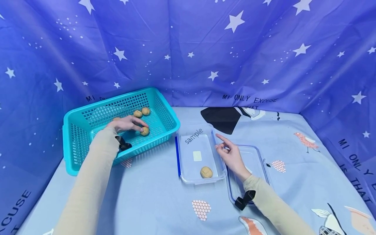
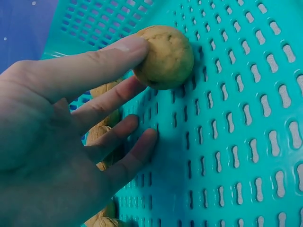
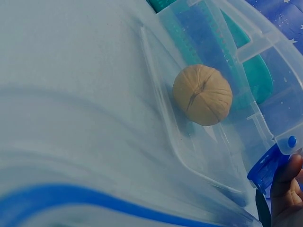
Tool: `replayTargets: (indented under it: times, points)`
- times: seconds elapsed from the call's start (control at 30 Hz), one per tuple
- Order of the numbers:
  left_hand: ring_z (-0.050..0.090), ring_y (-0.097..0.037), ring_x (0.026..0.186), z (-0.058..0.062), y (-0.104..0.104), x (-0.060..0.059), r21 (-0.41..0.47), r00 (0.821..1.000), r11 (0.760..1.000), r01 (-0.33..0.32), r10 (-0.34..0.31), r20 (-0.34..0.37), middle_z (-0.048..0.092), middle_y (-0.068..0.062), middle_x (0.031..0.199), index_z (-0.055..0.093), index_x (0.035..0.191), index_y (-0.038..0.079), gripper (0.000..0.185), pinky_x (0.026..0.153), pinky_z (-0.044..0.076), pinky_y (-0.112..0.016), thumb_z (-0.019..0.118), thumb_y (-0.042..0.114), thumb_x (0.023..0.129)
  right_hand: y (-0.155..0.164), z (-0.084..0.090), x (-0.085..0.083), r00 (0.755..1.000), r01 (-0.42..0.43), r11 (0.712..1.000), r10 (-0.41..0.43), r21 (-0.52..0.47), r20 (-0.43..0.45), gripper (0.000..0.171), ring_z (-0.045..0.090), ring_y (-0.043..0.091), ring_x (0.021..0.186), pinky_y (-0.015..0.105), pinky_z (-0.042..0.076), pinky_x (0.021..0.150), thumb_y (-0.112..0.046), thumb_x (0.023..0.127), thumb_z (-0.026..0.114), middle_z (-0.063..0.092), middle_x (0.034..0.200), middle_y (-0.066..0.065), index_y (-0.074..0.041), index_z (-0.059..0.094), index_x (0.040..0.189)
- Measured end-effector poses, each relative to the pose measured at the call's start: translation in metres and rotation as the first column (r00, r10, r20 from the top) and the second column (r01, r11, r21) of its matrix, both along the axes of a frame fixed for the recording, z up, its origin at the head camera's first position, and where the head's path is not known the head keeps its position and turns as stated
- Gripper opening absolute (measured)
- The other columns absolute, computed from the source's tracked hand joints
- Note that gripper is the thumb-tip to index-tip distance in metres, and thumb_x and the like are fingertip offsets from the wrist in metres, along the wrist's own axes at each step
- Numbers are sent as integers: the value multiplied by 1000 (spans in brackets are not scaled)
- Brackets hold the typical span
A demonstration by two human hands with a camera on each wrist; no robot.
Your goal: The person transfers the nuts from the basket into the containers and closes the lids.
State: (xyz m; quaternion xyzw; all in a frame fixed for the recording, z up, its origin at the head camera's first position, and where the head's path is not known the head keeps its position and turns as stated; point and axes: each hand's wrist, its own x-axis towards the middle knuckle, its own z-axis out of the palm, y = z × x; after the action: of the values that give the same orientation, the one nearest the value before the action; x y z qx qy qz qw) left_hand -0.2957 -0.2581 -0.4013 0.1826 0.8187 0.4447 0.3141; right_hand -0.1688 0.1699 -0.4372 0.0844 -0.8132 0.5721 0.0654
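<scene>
One walnut (image 1: 206, 172) already lies in the clear plastic container (image 1: 188, 153) that carries the word "sample", near its front end; the right wrist view shows this nut resting on the transparent bottom. It seems that the moving of walnuts from the turquoise basket (image 1: 76, 143) to the container is only at the beginning: at least three nuts are visible in the basket from the head view, and the left wrist view shows more of them behind the palm.

The left hand (image 1: 127, 124) is inside the basket. Its thumb and index finger touch a walnut (image 2: 164, 56) on two sides, but the nut sits against the basket floor and is not lifted, so the grasp looks to be just forming. The other fingers are stretched and lie on the perforated floor. Two more walnuts (image 1: 141, 112) lie just beyond this hand, near the back wall.

The right hand (image 1: 232, 156) holds nothing. It rests with relaxed fingers against the right rim of the container, the index finger pointing up, above the clear lid (image 1: 255, 163) that lies beside the container on the counter (image 1: 152, 202).
</scene>
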Motion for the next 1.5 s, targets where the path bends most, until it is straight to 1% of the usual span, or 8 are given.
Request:
replayTargets:
  times: [0.17,0.3,0.63,0.9,1.03,1.23,1.33,1.5]
  points:
    - [37,-42,131,0,-1,1,1,1000,1000,-12,12,2,42,-26,142,53,132,-8,40,105,35,-53,59,8,96,-7,21,8,1000,-10,1000,10,6,4,43,34,2,47,16,30,46,10,88,57,55,77,10,11,53,131]
    - [46,-38,124,-1,0,0,28,999,1000,-14,12,43,46,-26,139,52,132,-9,40,101,41,-49,58,6,96,-8,24,9,1000,-8,1000,8,14,6,43,34,2,47,15,30,46,10,88,56,55,76,10,12,53,131]
    - [51,-30,120,-3,-2,3,67,991,991,-119,114,66,49,-22,136,50,134,-8,43,98,46,-44,60,8,95,-9,27,10,1000,-13,1000,12,26,6,42,35,1,49,15,30,47,9,89,57,55,76,11,11,53,131]
    - [55,-23,114,14,-6,8,202,981,961,-191,178,82,39,-22,139,44,137,-11,47,101,41,-49,59,8,96,-2,-2,1,1000,-14,1000,14,1,13,43,34,2,48,17,29,45,6,90,59,55,78,9,6,54,133]
    - [54,-21,114,20,-9,8,252,974,941,-224,208,88,38,-18,140,48,135,-7,43,104,37,-51,59,8,96,0,-10,0,999,8,1000,-8,6,34,44,35,3,48,16,29,45,3,91,61,54,78,5,0,56,134]
    - [55,-23,114,29,-12,11,250,974,941,-227,218,63,36,-19,142,45,136,-8,43,105,35,-53,57,7,98,-6,7,8,1000,-8,1000,8,-5,23,42,35,2,48,16,29,45,7,90,58,54,77,8,8,54,132]
    - [54,-25,114,37,-10,12,209,975,953,-219,224,1,38,-17,142,47,137,-5,45,104,36,-54,59,13,97,-9,19,13,1000,-12,1000,12,-6,14,42,35,2,48,16,30,45,9,88,57,54,76,10,12,53,130]
    - [56,-27,112,47,2,10,214,977,959,-187,203,-57,44,-14,138,54,134,-1,42,98,44,-49,62,15,96,-9,23,14,1000,4,1000,-4,4,25,42,36,3,49,16,30,46,9,89,57,54,77,11,10,53,131]
